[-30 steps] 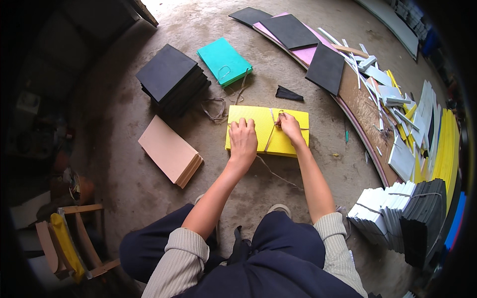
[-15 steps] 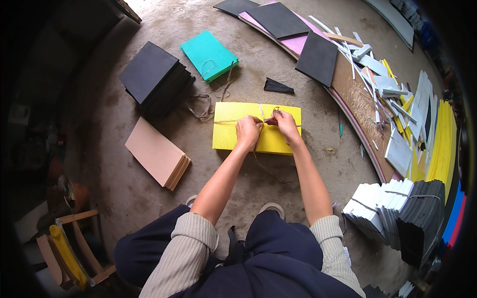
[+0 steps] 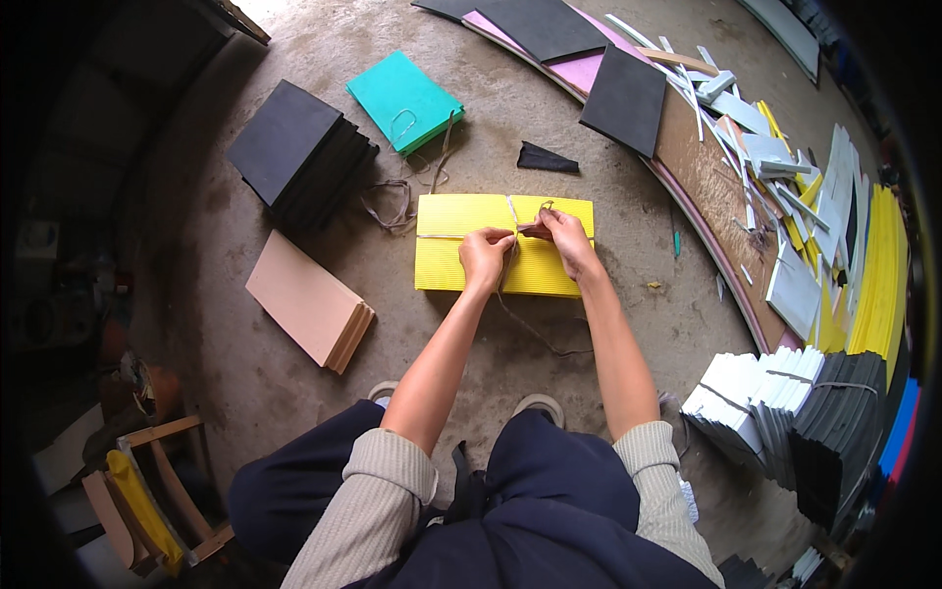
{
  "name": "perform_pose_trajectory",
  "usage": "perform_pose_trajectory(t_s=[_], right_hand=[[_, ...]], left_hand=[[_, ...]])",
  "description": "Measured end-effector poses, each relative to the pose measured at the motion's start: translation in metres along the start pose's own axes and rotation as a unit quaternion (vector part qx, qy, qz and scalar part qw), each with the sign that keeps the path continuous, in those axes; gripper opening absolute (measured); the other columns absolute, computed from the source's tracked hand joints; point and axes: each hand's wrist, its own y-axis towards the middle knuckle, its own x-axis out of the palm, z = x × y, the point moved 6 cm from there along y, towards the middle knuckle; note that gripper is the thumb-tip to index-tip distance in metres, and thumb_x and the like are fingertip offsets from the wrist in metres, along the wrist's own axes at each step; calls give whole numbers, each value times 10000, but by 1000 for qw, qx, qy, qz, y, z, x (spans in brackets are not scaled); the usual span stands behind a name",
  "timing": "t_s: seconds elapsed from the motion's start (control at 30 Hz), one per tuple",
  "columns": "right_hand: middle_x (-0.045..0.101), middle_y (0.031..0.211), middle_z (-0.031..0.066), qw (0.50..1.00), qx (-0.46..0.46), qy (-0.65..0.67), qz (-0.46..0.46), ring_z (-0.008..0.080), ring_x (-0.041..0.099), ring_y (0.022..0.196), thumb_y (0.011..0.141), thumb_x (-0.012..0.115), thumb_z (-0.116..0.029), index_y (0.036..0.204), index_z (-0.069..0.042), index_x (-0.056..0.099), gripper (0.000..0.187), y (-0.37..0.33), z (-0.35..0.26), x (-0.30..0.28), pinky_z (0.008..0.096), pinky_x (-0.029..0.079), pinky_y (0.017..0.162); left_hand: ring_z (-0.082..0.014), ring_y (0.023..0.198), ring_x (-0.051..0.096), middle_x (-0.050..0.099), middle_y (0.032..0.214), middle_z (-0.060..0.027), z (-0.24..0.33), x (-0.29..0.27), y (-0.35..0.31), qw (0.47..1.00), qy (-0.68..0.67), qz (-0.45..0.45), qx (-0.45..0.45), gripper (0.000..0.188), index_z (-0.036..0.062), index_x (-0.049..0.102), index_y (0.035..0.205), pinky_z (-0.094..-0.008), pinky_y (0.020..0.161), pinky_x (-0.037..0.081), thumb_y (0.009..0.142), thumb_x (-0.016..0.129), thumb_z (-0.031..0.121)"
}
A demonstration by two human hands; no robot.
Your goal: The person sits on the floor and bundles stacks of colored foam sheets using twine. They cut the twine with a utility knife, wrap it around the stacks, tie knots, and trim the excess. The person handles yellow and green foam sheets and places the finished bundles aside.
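A stack of yellow ribbed sheets (image 3: pixel 446 265) lies flat on the floor in front of me, with a thin cord running across it both ways. Over its middle, my left hand (image 3: pixel 482 259) pinches the cord (image 3: pixel 501 291), whose loose tail trails off the near edge onto the floor. Just right of it, my right hand (image 3: pixel 570 241) is closed on a dark stretch of the same cord, a small loop rising above the fingers. The fingertips are close together at the crossing, and they partly hide it.
Left of the yellow stack are a black stack (image 3: pixel 285 137), a teal stack (image 3: pixel 404 93) and a tan stack (image 3: pixel 304 299). A tangled cord (image 3: pixel 392 208) and a black scrap (image 3: pixel 548 158) lie nearby. At right are a board with offcuts (image 3: pixel 702 187) and tied white bundles (image 3: pixel 724 398).
The whole view has shifted slightly. Both hands stay over the middle of the yellow stack, still gripping the cord, with only small finger movements.
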Motion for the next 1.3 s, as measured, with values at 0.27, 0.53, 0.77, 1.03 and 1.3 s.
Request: perform_pose_trajectory(t_s=[0.27,0.53,0.77,1.03,1.3], right_hand=[[607,815,63,999,-20,-32,-14,132,565,790,897,458,-190,877,-8,575,218,-12,-17,9,275,426,715],[631,881,118,905,-153,-304,255,204,599,835,823,539,-224,909,-1,607,249,-54,-53,-20,300,456,756],[637,812,131,953,17,-293,80,226,600,757,816,525,-305,909,-12,637,328,-35,-4,-8,320,450,694],[539,614,-3,965,147,-216,22,88,451,554,797,566,-226,859,-94,672,181,-30,-20,43,254,351,502],[650,848,131,982,80,-148,91,198,597,821,691,684,-145,848,0,672,214,-3,24,16,303,435,724]], left_hand=[[-215,728,644,646,766,-155,16,20,-20,996,59,29,60,266,-32,451,997,-305,643,476,792,593,63],[-142,661,630,640,788,-166,-6,26,-8,970,-236,-54,-32,286,10,313,952,-224,564,500,807,558,-1],[-177,786,629,624,883,-194,-8,26,-4,995,-80,-44,35,339,0,293,950,-247,650,494,799,591,58],[-265,788,630,612,829,-216,-7,3,-8,997,28,41,51,365,-13,352,929,-327,668,475,747,647,98],[-327,726,614,616,736,-195,21,-2,-23,992,86,-12,88,325,1,403,934,-397,662,462,741,641,109]])
